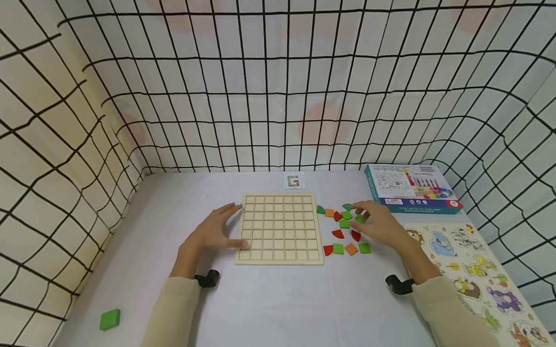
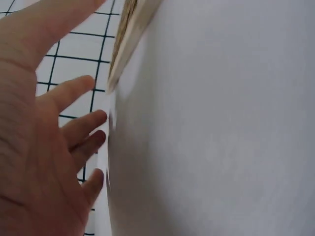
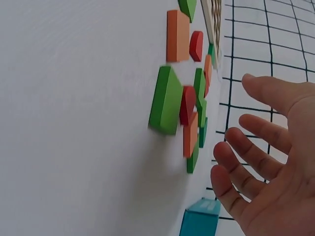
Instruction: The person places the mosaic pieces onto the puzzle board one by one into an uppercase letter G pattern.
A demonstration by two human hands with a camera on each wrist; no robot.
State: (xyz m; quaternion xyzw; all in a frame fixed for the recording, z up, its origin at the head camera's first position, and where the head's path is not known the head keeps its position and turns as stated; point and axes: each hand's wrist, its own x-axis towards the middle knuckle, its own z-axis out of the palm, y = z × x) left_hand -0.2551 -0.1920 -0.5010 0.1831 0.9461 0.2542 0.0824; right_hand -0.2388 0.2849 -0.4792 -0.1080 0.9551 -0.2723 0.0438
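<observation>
A pale wooden grid board (image 1: 280, 229) with raised square cells lies in the middle of the table. My left hand (image 1: 214, 229) is at its left side, thumb over the lower left edge and fingers spread toward the upper left edge. In the left wrist view the fingers stand apart, with the board's edge beyond the thumb. Right of the board are scattered green, orange and red pieces, among them a green square (image 1: 365, 248) and a red quarter-round (image 1: 337, 234). Above the far pieces hovers my right hand (image 1: 376, 222), fingers loosely bent; the right wrist view shows nothing between them.
A small pattern card (image 1: 294, 180) with a G lies behind the board. At the back right stands a blue box (image 1: 412, 189); an animal-sticker sheet (image 1: 479, 273) lies before it. A green block (image 1: 110, 320) sits at the front left. Black-lined netting (image 1: 266, 92) encloses the table.
</observation>
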